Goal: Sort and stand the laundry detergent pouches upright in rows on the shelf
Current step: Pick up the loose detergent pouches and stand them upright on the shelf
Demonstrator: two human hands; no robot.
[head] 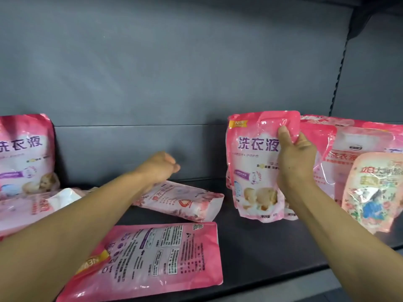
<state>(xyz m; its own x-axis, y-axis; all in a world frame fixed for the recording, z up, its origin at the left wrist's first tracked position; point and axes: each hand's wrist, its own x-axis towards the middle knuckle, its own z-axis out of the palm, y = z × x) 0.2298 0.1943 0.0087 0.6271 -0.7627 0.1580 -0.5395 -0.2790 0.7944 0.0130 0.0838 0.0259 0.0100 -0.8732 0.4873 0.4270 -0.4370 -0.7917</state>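
My right hand [294,158] grips the top corner of a pink baby-print detergent pouch [255,168], held upright just above the dark shelf [261,247]. My left hand [161,168] hovers with fingers curled over a pale pink pouch [185,199] lying on its side; whether it touches the pouch is unclear. A pink pouch [157,256] lies flat, back side up, at the front. Another baby-print pouch [24,155] stands at the far left. Several pouches [349,153] stand at the right, with a peach floral pouch [373,192] in front of them.
A grey back panel [174,73] closes the shelf behind. A slotted upright [340,70] runs down at the right. More flattened pouches [32,212] lie at the left under my forearm. Bare shelf shows between the flat pouch and the right group.
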